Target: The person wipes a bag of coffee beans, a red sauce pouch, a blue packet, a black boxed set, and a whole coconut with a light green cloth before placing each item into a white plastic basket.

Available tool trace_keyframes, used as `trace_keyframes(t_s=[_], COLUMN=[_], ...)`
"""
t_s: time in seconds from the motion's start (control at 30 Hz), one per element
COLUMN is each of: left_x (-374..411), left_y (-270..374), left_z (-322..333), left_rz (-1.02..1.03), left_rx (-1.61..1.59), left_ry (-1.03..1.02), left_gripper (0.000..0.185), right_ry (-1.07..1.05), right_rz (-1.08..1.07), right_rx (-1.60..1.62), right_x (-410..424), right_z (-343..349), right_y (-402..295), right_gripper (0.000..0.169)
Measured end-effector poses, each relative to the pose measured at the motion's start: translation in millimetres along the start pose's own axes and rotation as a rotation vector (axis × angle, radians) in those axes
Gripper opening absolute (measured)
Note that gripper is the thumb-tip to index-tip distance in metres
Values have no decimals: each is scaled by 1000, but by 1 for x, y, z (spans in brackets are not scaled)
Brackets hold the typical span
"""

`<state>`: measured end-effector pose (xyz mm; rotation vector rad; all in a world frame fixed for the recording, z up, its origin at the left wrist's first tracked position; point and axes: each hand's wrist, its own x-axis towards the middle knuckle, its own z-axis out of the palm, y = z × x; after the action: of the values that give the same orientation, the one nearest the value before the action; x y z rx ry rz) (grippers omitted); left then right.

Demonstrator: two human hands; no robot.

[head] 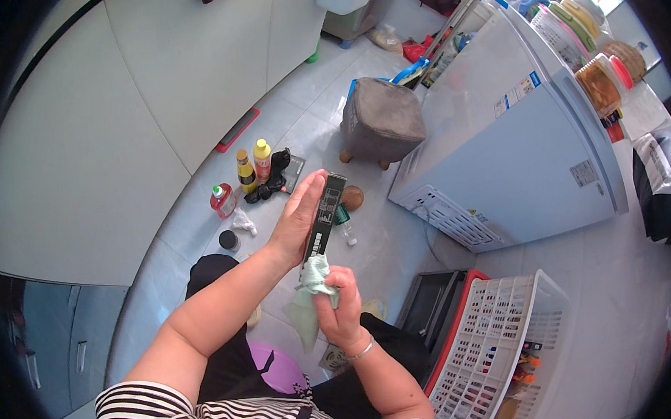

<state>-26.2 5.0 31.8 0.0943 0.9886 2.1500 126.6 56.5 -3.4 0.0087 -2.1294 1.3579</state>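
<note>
A narrow dark box with printing on its side (pixel 328 210) is held up at a tilt in front of me. My left hand (pixel 299 220) grips its upper part, the thumb along the near side. My right hand (pixel 341 306) pinches a pale green cloth (pixel 315 276) against the box's lower end, and the rest of the cloth hangs below. Beyond the hands on the tiled floor stand a yellow-capped bottle (pixel 262 159), a dark-labelled yellow bottle (pixel 246 171), a red liquid bottle (pixel 223 202) and a dark round jar (pixel 229 240). A black plastic bag (pixel 276 173) lies beside the bottles.
A grey padded stool (pixel 383 119) stands ahead, near a white refrigerator or freezer (pixel 498 161). A white plastic basket (pixel 484 338) is at the lower right. A clear bottle with a green label (pixel 344 220) lies beyond the box. Pale cabinets (pixel 136 106) line the left.
</note>
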Motion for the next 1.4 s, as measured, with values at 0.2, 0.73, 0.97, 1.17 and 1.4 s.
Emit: trace_keyframes(t_s=[0.2, 0.73, 0.97, 1.17, 1.4], left_x=[-3, -20, -13, -11, 5], left_y=[-25, -20, -21, -9, 1], left_z=[-5, 17, -1, 7, 0], left_rz=[-341, -54, 163, 88, 44], left_rx=[-60, -44, 208, 174, -218], left_ry=[-215, -398, -360, -187, -101], left_gripper=[62, 54, 32, 25, 35], right_ry=[350, 552, 351, 253, 203], right_rz=[135, 626, 632, 630, 725], right_rx=[-28, 657, 481, 437, 720], right_x=[13, 64, 49, 34, 12], right_z=[-6, -21, -19, -25, -13], right_y=[10, 45, 48, 40, 24], right_gripper=[19, 45, 48, 49, 43])
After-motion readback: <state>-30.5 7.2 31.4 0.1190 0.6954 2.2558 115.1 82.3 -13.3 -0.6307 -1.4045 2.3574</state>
